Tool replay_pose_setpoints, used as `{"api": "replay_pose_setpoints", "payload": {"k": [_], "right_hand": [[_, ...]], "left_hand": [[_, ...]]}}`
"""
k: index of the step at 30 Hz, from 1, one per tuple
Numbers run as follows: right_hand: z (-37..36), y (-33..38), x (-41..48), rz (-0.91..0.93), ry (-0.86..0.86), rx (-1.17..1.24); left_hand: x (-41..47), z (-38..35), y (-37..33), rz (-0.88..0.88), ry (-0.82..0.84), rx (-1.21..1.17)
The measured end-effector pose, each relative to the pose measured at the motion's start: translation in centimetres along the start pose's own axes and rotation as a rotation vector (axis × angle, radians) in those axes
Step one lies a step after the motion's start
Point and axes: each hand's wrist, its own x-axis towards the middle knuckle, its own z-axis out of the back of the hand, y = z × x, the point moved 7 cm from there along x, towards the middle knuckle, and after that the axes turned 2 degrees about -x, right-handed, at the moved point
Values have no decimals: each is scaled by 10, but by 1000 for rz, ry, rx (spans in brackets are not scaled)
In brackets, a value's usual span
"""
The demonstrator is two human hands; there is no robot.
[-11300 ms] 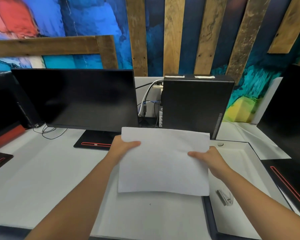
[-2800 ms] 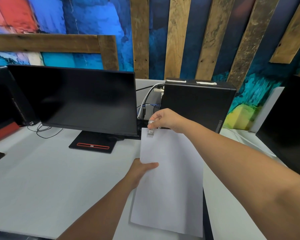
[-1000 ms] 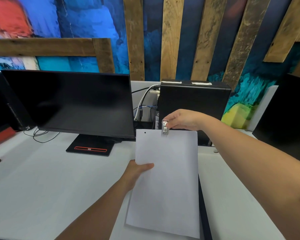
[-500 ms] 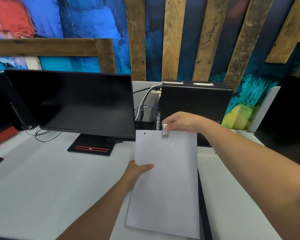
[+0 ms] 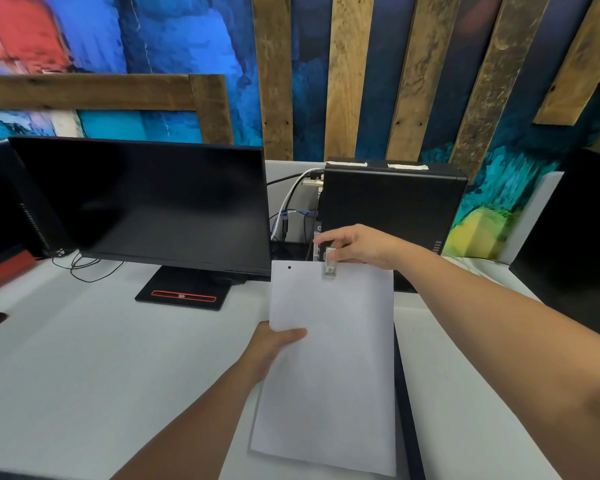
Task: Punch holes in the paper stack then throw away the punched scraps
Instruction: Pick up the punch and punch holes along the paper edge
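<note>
Works over a white desk (image 5: 84, 375), with a dark monitor (image 5: 146, 199) at back left and a black tower (image 5: 392, 199) at back right. Holds the paper (image 5: 333, 358) tilted above the desk, just in front of the tower, with the left hand (image 5: 274, 344) gripping its left edge, thumb on top. With the right hand (image 5: 361, 245), pinches a small clear punch (image 5: 329, 266) seated over the paper's top edge near mid-width, right of one hole (image 5: 289, 267) at the top left corner.
</note>
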Motion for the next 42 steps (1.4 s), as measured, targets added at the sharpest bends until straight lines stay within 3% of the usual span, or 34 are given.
{"api": "replay_pose_setpoints", "payload": {"k": [22,42], "right_hand": [[12,-9,3,2,-102,82],[47,-38,-12,-164,-125,97]], "left_hand": [[6,1,-2,9,-5,-14],[9,15,-4,-6,-31,-8]]}}
